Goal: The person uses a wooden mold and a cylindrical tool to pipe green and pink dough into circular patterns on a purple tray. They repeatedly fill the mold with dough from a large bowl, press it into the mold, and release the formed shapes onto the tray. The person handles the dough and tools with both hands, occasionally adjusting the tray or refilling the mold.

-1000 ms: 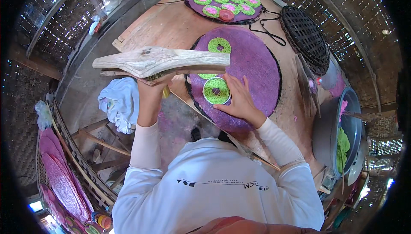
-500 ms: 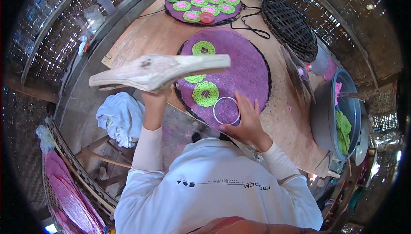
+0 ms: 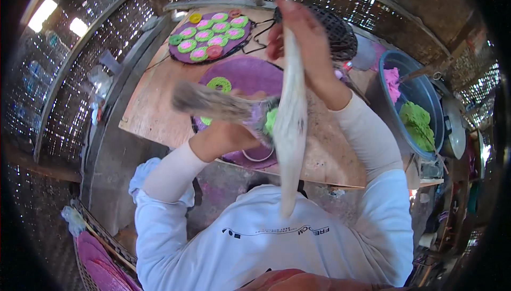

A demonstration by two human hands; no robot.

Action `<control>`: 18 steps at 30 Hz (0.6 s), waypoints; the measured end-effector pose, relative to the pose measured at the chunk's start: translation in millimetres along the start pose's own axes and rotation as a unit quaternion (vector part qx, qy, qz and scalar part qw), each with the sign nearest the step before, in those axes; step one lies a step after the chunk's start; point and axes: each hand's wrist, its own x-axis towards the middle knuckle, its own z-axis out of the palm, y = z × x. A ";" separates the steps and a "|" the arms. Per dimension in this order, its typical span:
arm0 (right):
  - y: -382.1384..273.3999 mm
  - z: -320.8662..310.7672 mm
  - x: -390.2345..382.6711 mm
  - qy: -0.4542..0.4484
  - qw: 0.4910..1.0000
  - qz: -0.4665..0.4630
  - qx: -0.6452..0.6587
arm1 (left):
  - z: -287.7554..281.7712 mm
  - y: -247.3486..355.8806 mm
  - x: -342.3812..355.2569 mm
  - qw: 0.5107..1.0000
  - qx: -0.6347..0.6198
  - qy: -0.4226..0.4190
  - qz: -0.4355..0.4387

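A wooden dough press is held in front of me, its two parts crossed. The long pale wooden bar (image 3: 293, 126) stands nearly upright, my right hand (image 3: 308, 38) around its upper end. My left hand (image 3: 226, 135) grips the press's other part, whose weathered wooden handle (image 3: 210, 102) points left and is blurred. Green dough (image 3: 271, 120) shows between the parts. Beneath lies a round purple mat (image 3: 239, 70) with lacy green dough rounds (image 3: 219, 84), partly covered by my left hand and the press. A thin metal ring (image 3: 258, 157) rests on the mat's near edge.
On the far table, another purple mat (image 3: 178, 33) holds several green rounds with pink centres and small coloured rings. A grey tub (image 3: 388, 72) at right contains pink dough (image 3: 392, 83) and green dough (image 3: 417, 125). A dark woven basket (image 3: 340, 35) sits behind my right hand.
The press was level at the left in my left hand; now it is over the near mat, turned, with its parts crossed. My right hand has left the metal ring and risen to the pale bar.
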 end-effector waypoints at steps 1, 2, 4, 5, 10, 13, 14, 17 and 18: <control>-4.0 -4.9 -5.1 -0.053 0.997 0.063 0.015 | 2.4 0.1 5.2 0.993 0.115 0.011 -0.002; 3.5 -11.5 -9.7 -0.067 0.989 -0.025 -0.127 | -2.7 4.1 9.1 0.989 0.144 -0.018 -0.031; -4.1 -26.1 -26.1 -0.087 0.963 -0.086 -0.241 | -15.8 17.2 20.6 0.975 0.194 -0.067 -0.082; -21.8 -29.1 -41.1 -0.108 0.970 -0.058 -0.208 | -21.9 27.7 25.4 0.985 0.160 -0.047 -0.043; -72.9 -64.7 -96.9 -0.198 0.920 -0.175 -0.289 | -13.9 61.8 44.3 0.994 -0.031 -0.101 -0.013; -97.8 -109.5 -113.3 -0.187 0.891 -0.254 -0.327 | 0.9 68.7 61.3 0.970 -0.141 -0.191 -0.052; -109.4 -128.3 -117.6 -0.151 0.911 -0.263 -0.278 | 6.3 69.2 66.0 0.964 -0.165 -0.205 -0.050; -141.2 -181.5 -124.9 -0.058 0.950 -0.288 -0.102 | 25.8 63.0 62.9 0.954 -0.249 -0.152 -0.066; -152.6 -200.1 -129.0 -0.018 0.953 -0.298 -0.052 | 35.5 69.1 65.2 0.937 -0.319 -0.110 -0.088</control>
